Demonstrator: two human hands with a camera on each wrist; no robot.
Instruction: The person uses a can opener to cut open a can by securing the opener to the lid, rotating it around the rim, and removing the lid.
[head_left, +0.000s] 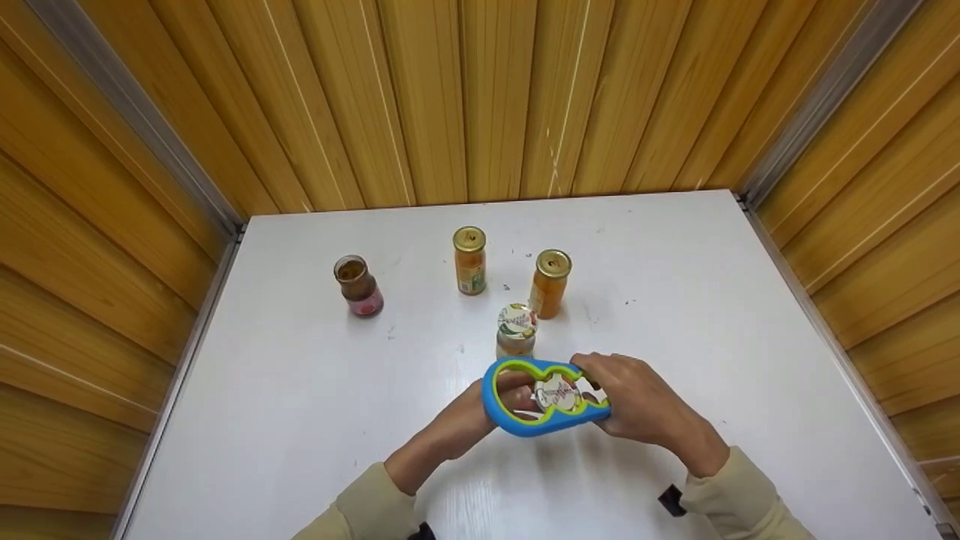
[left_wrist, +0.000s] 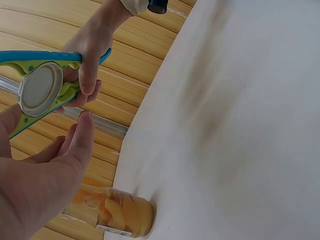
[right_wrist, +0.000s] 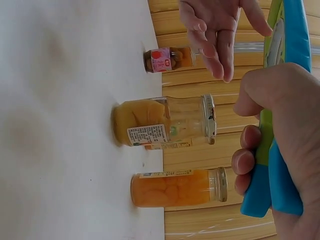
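While the right hand (head_left: pixel 637 397) grips the opener (head_left: pixel 546 425), the left hand (left_wrist: pixel 50 175) extends loose fingers below; orange-filled jars (head_left: pixel 471 270) occupy the tabletop's (head_left: pixel 675 300) far half.

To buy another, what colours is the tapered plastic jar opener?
The jar opener is blue outside, yellow-green inside; clearest in the head view.
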